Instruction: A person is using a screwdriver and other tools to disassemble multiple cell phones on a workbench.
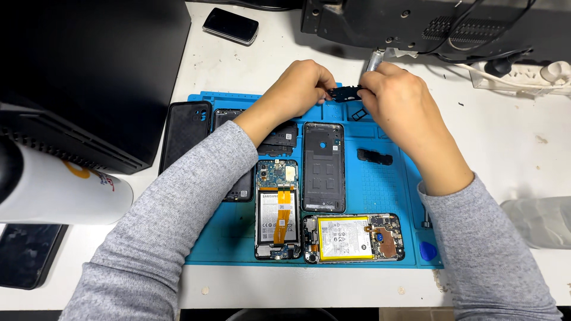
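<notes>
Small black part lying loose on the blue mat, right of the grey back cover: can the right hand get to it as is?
Probably yes. The small black part lies uncovered on the blue mat, just under the right hand. But that hand and the left hand hold another black piece, so it isn't free.

Opened phones with batteries showing: two — one upright point(277, 209), one sideways point(354, 238)
Back covers: one grey point(323, 167)
Phone cases: one black point(185, 135)
Intact phones: one — at the table's far edge point(231, 25)
Hands: two point(297, 90) point(397, 98)
</notes>
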